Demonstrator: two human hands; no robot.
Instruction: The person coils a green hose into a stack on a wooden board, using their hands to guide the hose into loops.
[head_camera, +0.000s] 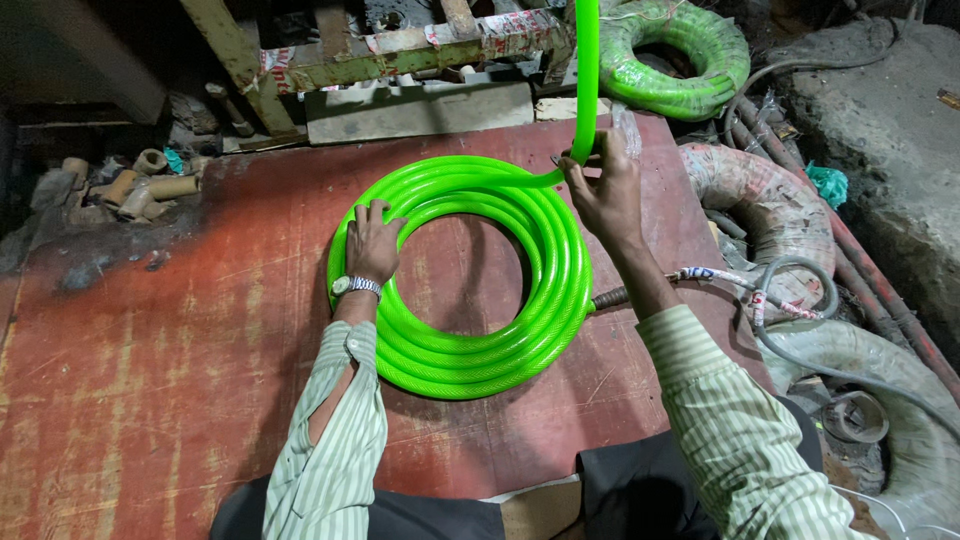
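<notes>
Far left of the coil (470, 350), a heap of short brown pipe pieces (140, 190) lies at the back edge of the red counter (150, 380). The coil itself, bright green hose wound flat in a ring, sits near the middle of the counter. The left hand (372, 245) rests on the coil's left side, palm down, fingers (378, 212) spread loosely over the windings and pressing rather than gripping; a watch (356, 287) shows at the wrist. At the coil's upper right the loose run of hose (586, 80) leaves the ring and climbs straight up out of view. The right hand (605, 190) is closed around that run just where it lifts off the coil, fingers curled tight on it. Right of the coil, off the counter, lie wrapped pale bundles (770, 210) and grey cables (800, 290). Beyond the coil, at the back right, sits another green coil (690, 60) in clear wrap.
</notes>
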